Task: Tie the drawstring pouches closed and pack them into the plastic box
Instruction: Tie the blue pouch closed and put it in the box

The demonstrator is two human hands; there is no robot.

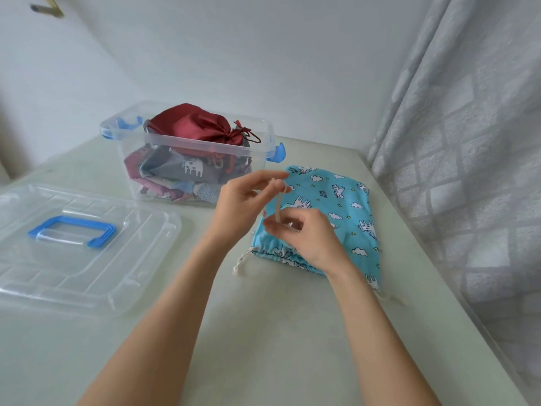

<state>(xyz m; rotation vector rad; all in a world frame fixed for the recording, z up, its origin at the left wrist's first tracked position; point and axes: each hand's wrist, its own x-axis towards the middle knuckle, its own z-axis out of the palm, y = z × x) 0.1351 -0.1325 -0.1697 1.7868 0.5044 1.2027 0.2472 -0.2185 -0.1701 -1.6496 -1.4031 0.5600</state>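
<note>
Pouches mostly packed: plastic box at 11 o'clock holds several, maroon pouch on top. 1 left: blue pouch flat on table at 2 o'clock, untied. Left hand and right hand both pinch its drawstring, mid-knot. Lid off at 9 o'clock.

blue pouch flat on table | box open, pouches inside

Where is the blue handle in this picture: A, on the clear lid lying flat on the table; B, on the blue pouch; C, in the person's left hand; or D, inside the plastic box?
A: the blue handle sits on the clear lid, which lies flat on the table.
</note>
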